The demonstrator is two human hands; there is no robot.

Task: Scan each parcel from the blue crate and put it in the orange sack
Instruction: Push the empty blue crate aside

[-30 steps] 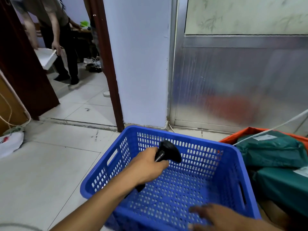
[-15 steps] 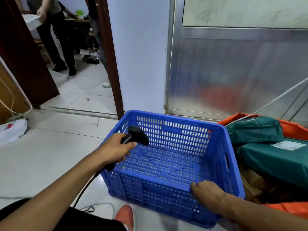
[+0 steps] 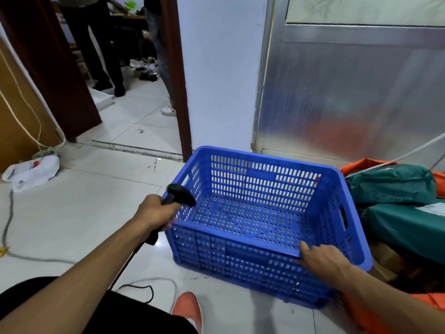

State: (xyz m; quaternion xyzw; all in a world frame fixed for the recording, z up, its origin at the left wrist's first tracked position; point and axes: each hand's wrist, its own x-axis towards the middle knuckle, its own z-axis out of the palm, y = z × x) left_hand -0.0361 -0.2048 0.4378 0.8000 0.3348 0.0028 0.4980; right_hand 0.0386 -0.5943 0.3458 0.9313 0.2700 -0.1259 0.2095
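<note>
Since no parcels remain, blue crate (image 3: pixel 265 213): bare inside.
Left hand (image 3: pixel 154 212): grip wrapped round scanner (image 3: pixel 179 194), nine o'clock, parked clear.
Right hand (image 3: pixel 322 259): fingers spread, steadying near rim, five o'clock.
Orange sack (image 3: pixel 358 165): three o'clock, green parcels (image 3: pixel 390 182) inside.

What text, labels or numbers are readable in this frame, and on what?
No text can be read in this frame.
White label on the green parcel: print too small and blurred to read.
White plastic bag on the floor: red and dark marks, not legible.
Blue crate: small red mark near the far right corner, unreadable.
Scanner: no visible marking.
</note>
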